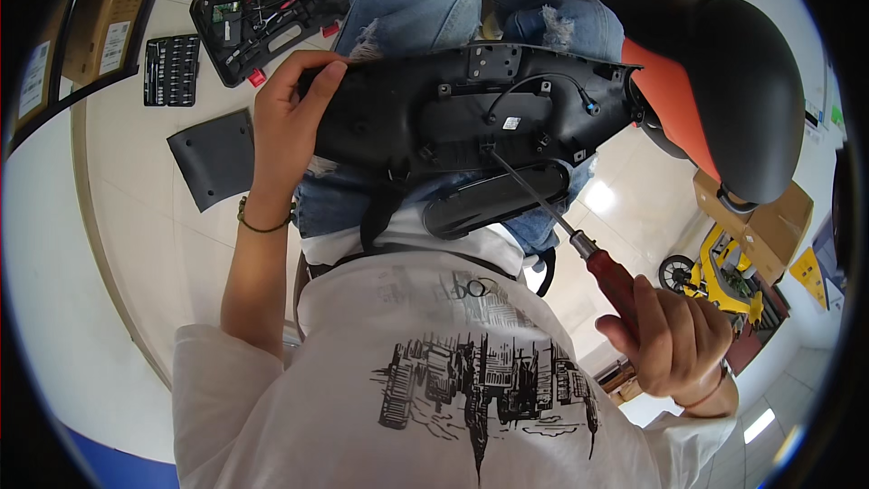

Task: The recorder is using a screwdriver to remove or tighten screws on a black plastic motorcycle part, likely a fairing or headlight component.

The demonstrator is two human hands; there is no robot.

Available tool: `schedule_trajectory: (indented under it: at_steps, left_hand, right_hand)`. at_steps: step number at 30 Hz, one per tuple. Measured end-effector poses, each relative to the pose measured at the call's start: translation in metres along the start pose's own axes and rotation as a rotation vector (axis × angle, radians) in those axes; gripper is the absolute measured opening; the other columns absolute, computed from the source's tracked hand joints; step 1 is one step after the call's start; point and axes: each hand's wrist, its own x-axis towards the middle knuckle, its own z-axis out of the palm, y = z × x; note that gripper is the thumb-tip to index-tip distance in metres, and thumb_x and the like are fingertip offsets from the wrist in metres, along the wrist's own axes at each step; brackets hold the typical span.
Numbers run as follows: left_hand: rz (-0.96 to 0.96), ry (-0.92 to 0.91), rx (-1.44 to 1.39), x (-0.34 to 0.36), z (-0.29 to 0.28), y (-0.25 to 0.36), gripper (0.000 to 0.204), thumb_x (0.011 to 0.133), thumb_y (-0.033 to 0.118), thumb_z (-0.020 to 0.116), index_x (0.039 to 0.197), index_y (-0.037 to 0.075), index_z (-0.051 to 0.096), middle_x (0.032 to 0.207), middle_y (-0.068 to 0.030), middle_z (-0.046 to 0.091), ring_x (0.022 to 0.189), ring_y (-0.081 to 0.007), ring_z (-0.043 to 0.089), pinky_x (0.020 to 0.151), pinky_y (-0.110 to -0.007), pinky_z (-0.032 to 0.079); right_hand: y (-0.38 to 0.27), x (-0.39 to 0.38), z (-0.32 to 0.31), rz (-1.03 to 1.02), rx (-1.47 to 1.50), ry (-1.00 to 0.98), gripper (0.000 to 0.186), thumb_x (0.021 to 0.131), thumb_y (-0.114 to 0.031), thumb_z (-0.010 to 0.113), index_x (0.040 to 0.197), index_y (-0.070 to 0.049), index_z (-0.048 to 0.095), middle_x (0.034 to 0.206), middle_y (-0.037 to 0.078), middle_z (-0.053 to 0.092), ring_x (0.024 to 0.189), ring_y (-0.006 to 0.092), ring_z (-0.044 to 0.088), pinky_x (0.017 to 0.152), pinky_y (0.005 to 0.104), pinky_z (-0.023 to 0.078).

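Across my lap lies a long black plastic panel [389, 118], its hollow inner side turned up, with clips, a small white label and a thin black cable [543, 78] with a blue-marked connector. My left hand [303, 100] grips the panel's left end, thumb on top. In my right hand [674, 340] is a screwdriver [611, 282] with a red handle. Its long metal shaft slants up and left, and the tip meets the panel's lower middle edge. Whether a screw sits under the tip is too small to tell. A glossy black oval cover [493, 202] rests below the panel, nearer my body.
An opened tool case [272, 23] and a black socket set [171, 71] lie on the floor at far left, near a flat black panel [214, 158]. A black-and-orange vehicle body with a seat [747, 100] stands at right. Beyond are a cardboard box [769, 226] and a yellow model motorcycle [724, 276].
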Motion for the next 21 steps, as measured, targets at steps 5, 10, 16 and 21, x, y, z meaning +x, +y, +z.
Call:
schedule_trajectory:
  at_steps: [5, 10, 16, 21]
  left_hand:
    - [-0.017, -0.003, -0.029, 0.003, 0.007, -0.008, 0.019, 0.097, 0.018, 0.067, 0.103, 0.0, 0.068, 0.09, 0.001, 0.064, 0.084, -0.0039, 0.052, 0.076, -0.018, 0.04]
    - [-0.048, 0.009, 0.002, 0.002, 0.0, -0.009, 0.019, 0.097, 0.019, 0.067, 0.103, 0.001, 0.069, 0.09, 0.0013, 0.064, 0.083, -0.0038, 0.052, 0.075, -0.019, 0.04]
    - [0.012, 0.019, -0.004, 0.0, 0.004, -0.009, 0.017, 0.099, 0.018, 0.063, 0.106, 0.005, 0.07, 0.083, 0.007, 0.059, 0.07, -0.0003, 0.042, 0.065, -0.017, 0.032]
    - [-0.066, -0.002, -0.035, 0.005, 0.005, -0.008, 0.02, 0.097, 0.02, 0.067, 0.103, 0.001, 0.069, 0.094, 0.0006, 0.066, 0.085, -0.0046, 0.053, 0.078, -0.019, 0.04]
  right_hand:
    - [0.012, 0.01, -0.002, 0.093, 0.341, -0.155, 0.03, 0.089, -0.026, 0.074, 0.1, 0.001, 0.065, 0.084, 0.01, 0.065, 0.064, 0.0188, 0.064, 0.054, 0.0299, 0.05]
    - [0.003, 0.002, -0.005, -0.061, 0.232, -0.062, 0.029, 0.078, -0.003, 0.077, 0.103, -0.011, 0.065, 0.099, 0.004, 0.067, 0.077, 0.0112, 0.064, 0.056, 0.0203, 0.045]
    - [0.002, 0.004, -0.005, 0.033, 0.191, -0.19, 0.057, 0.097, -0.047, 0.061, 0.099, 0.01, 0.06, 0.07, 0.009, 0.065, 0.054, 0.0183, 0.063, 0.043, 0.0292, 0.046]
    - [0.015, 0.016, -0.018, -0.06, 0.307, -0.107, 0.033, 0.092, -0.029, 0.071, 0.102, 0.002, 0.063, 0.101, 0.017, 0.065, 0.074, 0.0237, 0.067, 0.055, 0.0296, 0.052]
